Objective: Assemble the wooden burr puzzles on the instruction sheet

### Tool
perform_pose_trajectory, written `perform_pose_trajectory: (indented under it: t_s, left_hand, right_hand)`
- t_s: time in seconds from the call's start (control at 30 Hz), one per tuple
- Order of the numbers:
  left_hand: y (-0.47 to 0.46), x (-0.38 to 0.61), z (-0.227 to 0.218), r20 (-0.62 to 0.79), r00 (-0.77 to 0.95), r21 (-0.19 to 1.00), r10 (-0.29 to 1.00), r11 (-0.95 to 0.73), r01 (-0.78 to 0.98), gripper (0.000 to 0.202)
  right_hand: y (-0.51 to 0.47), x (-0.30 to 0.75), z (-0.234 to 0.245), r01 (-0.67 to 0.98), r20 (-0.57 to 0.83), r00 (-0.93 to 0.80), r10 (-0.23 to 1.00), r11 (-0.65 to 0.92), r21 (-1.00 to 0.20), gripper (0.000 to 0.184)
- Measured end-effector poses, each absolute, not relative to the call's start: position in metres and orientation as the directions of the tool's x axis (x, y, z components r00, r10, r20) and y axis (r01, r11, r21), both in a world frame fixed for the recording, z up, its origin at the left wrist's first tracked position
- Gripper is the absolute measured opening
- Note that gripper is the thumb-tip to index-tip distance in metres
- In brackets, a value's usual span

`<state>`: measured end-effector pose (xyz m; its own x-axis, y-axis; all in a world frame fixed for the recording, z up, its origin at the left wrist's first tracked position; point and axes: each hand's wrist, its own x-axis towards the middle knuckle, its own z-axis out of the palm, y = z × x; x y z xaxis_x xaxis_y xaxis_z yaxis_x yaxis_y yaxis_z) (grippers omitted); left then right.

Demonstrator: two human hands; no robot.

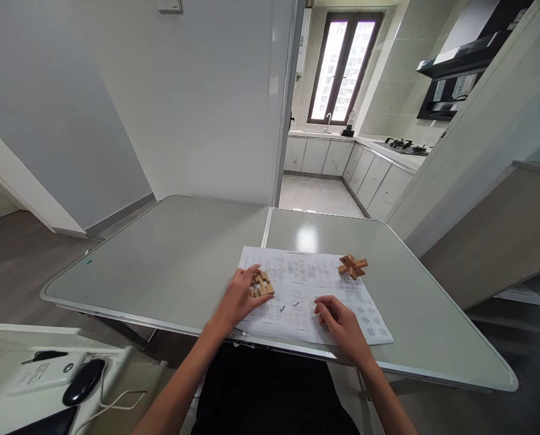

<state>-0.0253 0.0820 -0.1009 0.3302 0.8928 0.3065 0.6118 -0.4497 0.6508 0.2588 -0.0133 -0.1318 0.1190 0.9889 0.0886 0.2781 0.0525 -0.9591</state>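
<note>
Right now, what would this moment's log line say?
left hand: holds flat wooden piece | right hand: loosely curled over printed sheet, nothing visibly held | star-shaped wooden piece: at sheet's far-right corner

Table [197, 241], grey-green, pale-edged. Printed sheet [288, 326], white, flat upon it. Left hand [241, 295]: thumb and fingers about a flat wooden block piece [263, 284]. Right hand [337, 319]: over the sheet, fingers loosely curled. Wooden cross-shaped puzzle [352, 266]: at the sheet's far right corner. Beyond: kitchen window [345, 67].
</note>
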Motion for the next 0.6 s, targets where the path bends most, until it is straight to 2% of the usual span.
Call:
perform_pose_trajectory:
  t_s: [0.13,0.2,0.47,0.6]
  left_hand:
    - [0.067,0.015,-0.104,0.285,0.483,0.701,0.828,-0.523,0.484,0.086]
    - [0.064,0.027,-0.11,0.265,0.512,0.703,0.817,-0.527,0.477,0.086]
    - [0.061,0.016,-0.117,0.26,0.559,0.683,0.787,-0.559,0.47,0.096]
    - [0.058,0.004,-0.114,0.235,0.509,0.732,0.828,-0.496,0.467,0.089]
  right_hand:
    - [-0.014,0.26,-0.131,0.324,0.086,0.104,0.991,0.048,-0.945,0.043]
    - [-0.014,0.26,-0.13,0.333,0.092,0.102,0.991,0.053,-0.942,0.043]
    - [-0.01,0.257,-0.129,0.441,0.166,0.079,0.983,0.115,-0.89,0.039]
    - [-0.002,0.246,-0.123,0.553,0.218,-0.036,0.975,0.201,-0.808,0.039]
